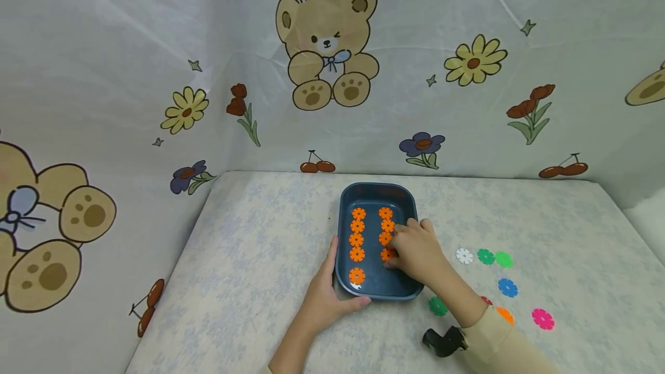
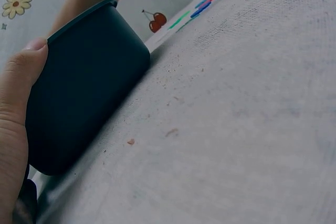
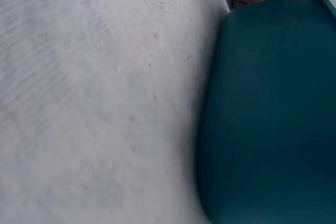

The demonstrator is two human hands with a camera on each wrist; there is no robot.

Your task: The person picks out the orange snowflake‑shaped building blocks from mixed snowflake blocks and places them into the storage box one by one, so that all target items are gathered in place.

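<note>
A dark blue rectangular tray [image 1: 371, 281] stands on the table, with two columns of orange notched discs [image 1: 356, 239] in it. My left hand [image 1: 327, 299] holds the tray's near left corner, the thumb over the near rim and the fingers along the left side. In the left wrist view the thumb [image 2: 34, 56] presses the rim. My right hand [image 1: 418, 250] reaches over the right rim into the tray, its fingers bent. Its thumb and forefinger are around the lowest visible orange disc [image 1: 387, 254] of the right column; part of that disc is hidden.
Right of the tray lie loose notched discs: white [image 1: 464, 255], green [image 1: 485, 257], blue [image 1: 507, 287] and pink [image 1: 542, 318], among others. The right forearm partly covers a red and an orange one. A black wrist device [image 1: 444, 342] sits at the right cuff. A printed cloth hangs behind.
</note>
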